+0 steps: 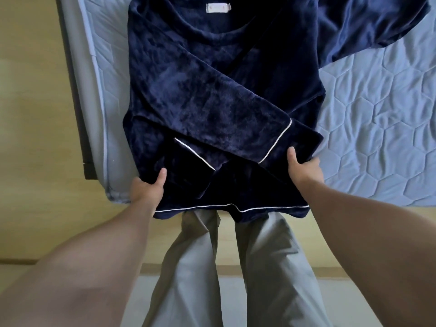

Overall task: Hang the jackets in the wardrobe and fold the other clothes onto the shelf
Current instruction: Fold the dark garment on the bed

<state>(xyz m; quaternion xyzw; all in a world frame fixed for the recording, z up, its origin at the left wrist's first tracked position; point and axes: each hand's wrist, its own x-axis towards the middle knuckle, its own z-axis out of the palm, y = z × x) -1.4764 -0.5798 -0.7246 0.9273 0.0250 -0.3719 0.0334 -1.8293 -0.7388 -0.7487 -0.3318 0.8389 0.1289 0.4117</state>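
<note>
A navy velvet top (212,95) with white piping lies flat on the light blue mattress (377,128), neck label at the far end and both sleeves folded across its front. Its hem hangs over the near mattress edge. My left hand (147,187) grips the hem's left corner, thumb on top. My right hand (304,167) grips the right corner the same way, fingers hidden under the cloth. A second navy garment (368,24) lies spread at the far right.
The mattress's left edge and its dark bed frame (81,114) border a tan floor (35,114). My grey trouser legs (236,267) stand against the near mattress edge, under the hanging hem.
</note>
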